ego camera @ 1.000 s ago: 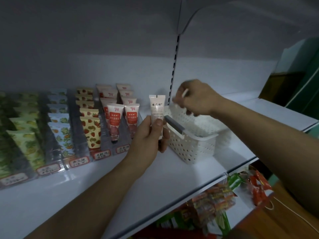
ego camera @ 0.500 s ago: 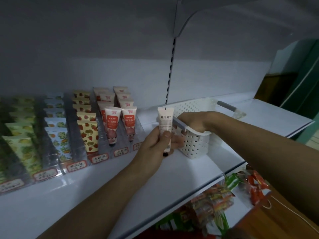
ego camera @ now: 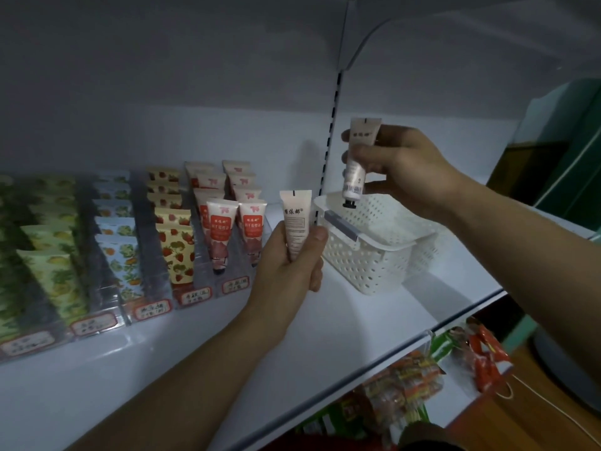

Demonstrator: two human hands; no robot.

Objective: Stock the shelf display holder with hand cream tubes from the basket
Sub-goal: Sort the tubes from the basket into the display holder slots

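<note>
My left hand grips a pale pink hand cream tube upright, cap down, just left of the white perforated basket. My right hand holds a second pale tube by its middle, black cap pointing down, above the basket's rear rim. The clear display holder on the shelf stands left of my left hand, with rows of red-labelled, strawberry, blue and green tubes leaning in its lanes. The basket's inside is mostly hidden from view.
Price labels line the holder's front. A slotted upright runs up the back wall behind the basket. The white shelf has bare surface in front of the basket. Snack packets hang on the shelf below.
My right hand has come up out of the basket with a second tube in it. My left hand has kept its tube and stayed beside the basket.
</note>
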